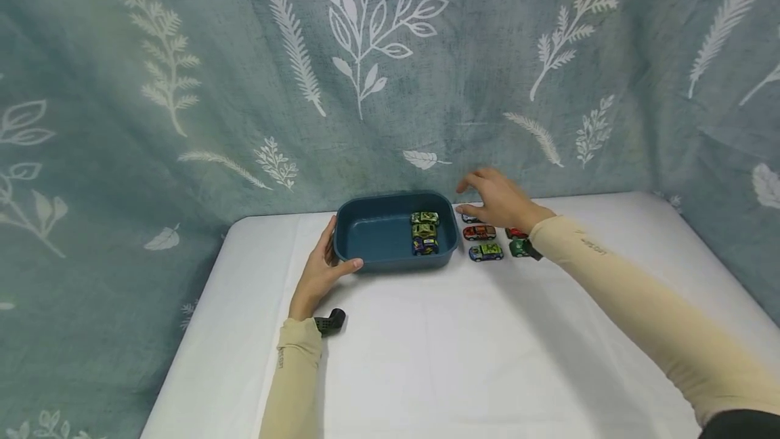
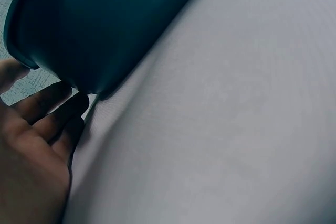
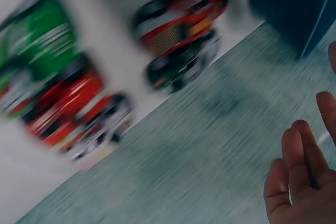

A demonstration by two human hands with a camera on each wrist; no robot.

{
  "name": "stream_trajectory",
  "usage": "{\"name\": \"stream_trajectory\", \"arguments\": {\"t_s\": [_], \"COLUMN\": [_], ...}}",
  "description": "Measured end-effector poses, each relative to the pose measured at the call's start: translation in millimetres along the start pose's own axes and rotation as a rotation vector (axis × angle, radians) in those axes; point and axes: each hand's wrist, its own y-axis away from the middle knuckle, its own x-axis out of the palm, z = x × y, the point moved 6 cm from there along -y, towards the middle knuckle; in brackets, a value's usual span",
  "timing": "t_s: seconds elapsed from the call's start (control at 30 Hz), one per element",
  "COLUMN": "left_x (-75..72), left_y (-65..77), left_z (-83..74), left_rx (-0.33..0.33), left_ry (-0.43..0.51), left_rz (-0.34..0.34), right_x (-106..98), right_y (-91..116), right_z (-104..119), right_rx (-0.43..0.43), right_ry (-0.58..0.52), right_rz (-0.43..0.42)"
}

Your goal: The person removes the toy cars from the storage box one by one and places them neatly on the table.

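Note:
A dark blue plastic bin (image 1: 372, 264) stands at the back of the white table. Inside its right end, three toy cars sit in a column: a green one (image 1: 424, 218), a yellow-green one (image 1: 424, 230) and a purple one (image 1: 425, 245). My left hand (image 1: 318, 269) holds the bin's left end, thumb at the front and fingers along the side wall. Above the loose cars right of the bin is my right hand (image 1: 501, 200), fingers spread and nothing between them. Below it lie an orange-red car (image 1: 479, 232), a blue-green car (image 1: 486, 252) and a green car (image 1: 520, 248).
A red car (image 3: 68, 106) and a whitish car (image 3: 102, 127) lie near the table's back edge, partly covered by my right arm in the head view. Behind the table hangs a green leaf-patterned cloth (image 1: 378, 148). The white tablecloth (image 1: 426, 344) stretches in front of the bin.

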Motion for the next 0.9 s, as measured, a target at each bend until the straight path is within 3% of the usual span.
{"name": "stream_trajectory", "arguments": {"t_s": [0.37, 0.5, 0.7, 0.9], "left_x": [2.3, 2.1, 3.7, -0.1], "left_y": [2.7, 0.8, 3.4, 3.6], "left_z": [-1.2, -0.7, 3.9, 0.6], "left_rx": [0.002, 0.015, -0.016, -0.010], "left_ry": [-0.017, -0.012, -0.018, -0.015], "left_rz": [0.004, 0.009, 0.018, -0.001], "right_x": [32.8, 44.2, 60.2, 64.7], "right_y": [-41.5, -45.4, -41.1, -45.0], "right_z": [35.0, 33.1, 29.7, 31.9], "right_rx": [-0.066, -0.055, -0.013, 0.018], "right_ry": [0.028, 0.042, 0.029, 0.012], "right_rz": [0.104, 0.094, 0.116, 0.135]}}
